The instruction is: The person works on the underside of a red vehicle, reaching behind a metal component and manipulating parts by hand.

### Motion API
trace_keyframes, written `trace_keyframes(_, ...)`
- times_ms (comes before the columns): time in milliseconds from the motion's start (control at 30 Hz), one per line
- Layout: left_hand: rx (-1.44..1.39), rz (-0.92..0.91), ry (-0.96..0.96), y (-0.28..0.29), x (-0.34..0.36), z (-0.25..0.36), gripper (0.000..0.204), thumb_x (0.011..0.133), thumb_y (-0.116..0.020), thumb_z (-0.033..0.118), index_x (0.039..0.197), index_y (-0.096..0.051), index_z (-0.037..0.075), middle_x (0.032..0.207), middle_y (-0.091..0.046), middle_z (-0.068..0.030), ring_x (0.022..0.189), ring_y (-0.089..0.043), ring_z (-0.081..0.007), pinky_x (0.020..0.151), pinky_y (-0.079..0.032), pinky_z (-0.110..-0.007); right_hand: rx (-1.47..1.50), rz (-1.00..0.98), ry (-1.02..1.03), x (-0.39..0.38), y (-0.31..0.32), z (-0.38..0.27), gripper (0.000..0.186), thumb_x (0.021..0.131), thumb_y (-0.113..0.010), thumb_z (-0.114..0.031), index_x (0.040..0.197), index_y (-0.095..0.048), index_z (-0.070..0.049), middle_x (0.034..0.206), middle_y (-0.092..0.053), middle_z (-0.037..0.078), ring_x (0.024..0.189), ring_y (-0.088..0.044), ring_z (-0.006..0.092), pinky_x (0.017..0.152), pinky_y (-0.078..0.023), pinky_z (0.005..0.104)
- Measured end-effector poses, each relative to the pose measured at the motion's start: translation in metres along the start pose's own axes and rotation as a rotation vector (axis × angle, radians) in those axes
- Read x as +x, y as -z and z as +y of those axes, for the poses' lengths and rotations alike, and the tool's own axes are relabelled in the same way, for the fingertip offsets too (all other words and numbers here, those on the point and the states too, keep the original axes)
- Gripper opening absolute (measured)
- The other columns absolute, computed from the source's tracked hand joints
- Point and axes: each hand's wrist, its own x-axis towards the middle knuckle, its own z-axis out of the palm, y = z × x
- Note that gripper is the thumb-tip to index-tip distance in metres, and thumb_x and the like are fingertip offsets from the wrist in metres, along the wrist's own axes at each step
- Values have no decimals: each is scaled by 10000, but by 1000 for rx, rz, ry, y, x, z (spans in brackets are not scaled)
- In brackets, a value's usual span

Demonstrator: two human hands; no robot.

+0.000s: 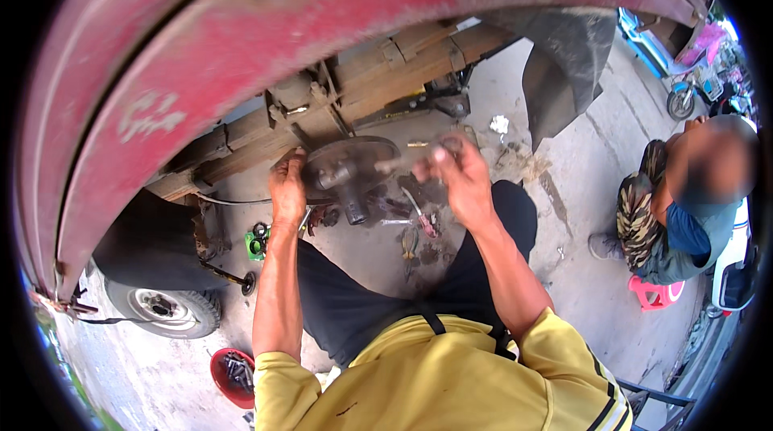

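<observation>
Under the red vehicle body, a round dark metal wheel hub (354,165) with a disc behind it and a stubby cylinder sticking out sits between my hands. The fingers of my left hand (287,188) are bent round the disc's left edge. My right hand (460,175) is raised to the right of the hub, apart from it. Its fingers are curled but smeared by motion, so whether they hold something small does not show. Below, on the ground between my legs, lie pliers (411,243) and a pink-handled tool (425,222).
The red body panel (266,45) arches overhead, with a rusty frame beam (241,149) beneath it. A wheel (165,310) and a red bowl (224,367) of metal parts are at left. At right, a person (684,189) sits on a pink stool (654,294). A black flap (564,69) hangs down.
</observation>
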Motion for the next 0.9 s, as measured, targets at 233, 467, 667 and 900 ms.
trace_keyframes(233,-44,1,-78,7,9,-24,288,1015,-517,202,1051,-686,-27,963,-673,-29,927,-559,-123,883,-445,-282,-333,-354,260,80,-81,-6,102,1000,-612,-107,1074,-603,-38,857,-658,34,791,-632,131,739,-509,291)
trace_keyframes(467,78,10,-28,-4,1,-9,372,1001,-574,289,1011,-704,-60,822,-704,-110,814,-581,-129,781,-490,-332,-785,-503,210,107,-83,11,460,986,-595,-308,1343,-541,-24,1161,-658,287,1114,-609,440,959,-465,467)
trace_keyframes(667,176,-16,78,0,11,-24,374,1010,-575,300,952,-680,-54,788,-650,-27,779,-508,-112,739,-460,-317,-769,-500,112,112,-81,21,470,984,-610,-323,1310,-569,12,1192,-665,271,1142,-618,415,970,-470,450)
trace_keyframes(900,414,119,-110,-9,8,-9,537,984,-508,392,786,-649,-87,732,-607,-322,745,-614,-499,720,-466,-521,-724,-254,70,100,-86,30,479,969,-626,-386,1219,-625,23,1128,-696,258,1048,-666,416,921,-503,452)
